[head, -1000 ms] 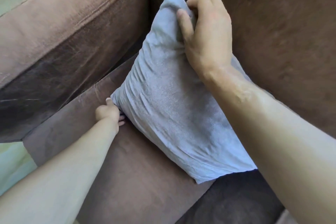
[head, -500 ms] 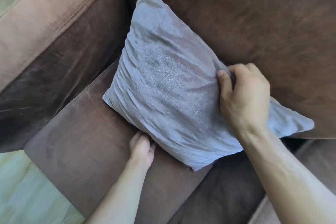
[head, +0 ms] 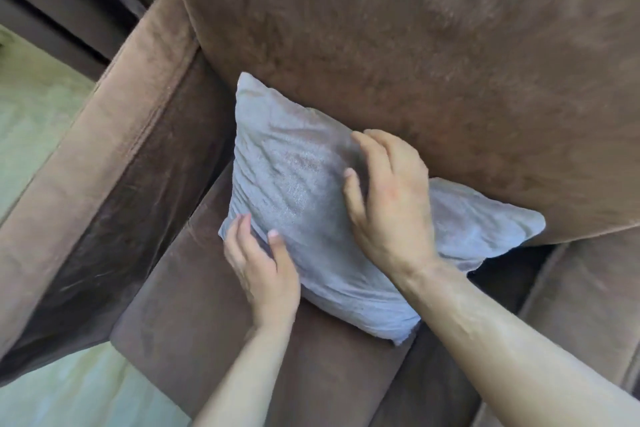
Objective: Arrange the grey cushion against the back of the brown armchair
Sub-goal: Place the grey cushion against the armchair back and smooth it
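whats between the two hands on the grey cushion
In the head view, only a bare stretch of the wrinkled grey fabric cushion separates the left hand from the right hand; nothing else lies there.

I see the brown armchair [head: 415, 45] filling most of my view, its seat cushion [head: 207, 340] carrying one thing: the grey cushion [head: 298, 184]. That cushion stands tilted on a corner, lower edge on the seat, its back leaning against the chair's backrest, nearer the left armrest [head: 114, 149]. Pale green floor [head: 31, 114] shows beside and below the chair.
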A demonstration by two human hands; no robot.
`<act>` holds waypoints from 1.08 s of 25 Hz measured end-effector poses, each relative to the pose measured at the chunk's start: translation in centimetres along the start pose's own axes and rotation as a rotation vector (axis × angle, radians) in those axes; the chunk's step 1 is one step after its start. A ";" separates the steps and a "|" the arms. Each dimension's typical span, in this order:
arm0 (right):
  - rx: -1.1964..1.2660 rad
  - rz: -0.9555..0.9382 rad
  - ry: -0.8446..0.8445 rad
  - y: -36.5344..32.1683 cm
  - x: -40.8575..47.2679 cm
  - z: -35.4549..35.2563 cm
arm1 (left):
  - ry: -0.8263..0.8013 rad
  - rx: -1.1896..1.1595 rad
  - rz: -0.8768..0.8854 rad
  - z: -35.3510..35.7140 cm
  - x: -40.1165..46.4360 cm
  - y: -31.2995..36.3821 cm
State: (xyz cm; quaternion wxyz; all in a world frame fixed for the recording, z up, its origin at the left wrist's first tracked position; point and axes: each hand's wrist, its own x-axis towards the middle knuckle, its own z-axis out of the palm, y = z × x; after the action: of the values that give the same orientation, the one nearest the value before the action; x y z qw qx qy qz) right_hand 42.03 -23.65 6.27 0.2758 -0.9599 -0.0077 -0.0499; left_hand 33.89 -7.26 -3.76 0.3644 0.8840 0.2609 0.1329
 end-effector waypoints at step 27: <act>0.045 0.540 0.368 11.2 -6.3 -8.2 | -0.482 0.865 1.009 -1.6 22.6 14.1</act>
State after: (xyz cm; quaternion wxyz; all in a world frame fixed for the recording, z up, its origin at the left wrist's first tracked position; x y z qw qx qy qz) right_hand 35.51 -37.41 6.65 0.2971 -0.8958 0.2959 -0.1472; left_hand 57.09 -2.15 8.45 -0.0782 0.9673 -0.2394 -0.0294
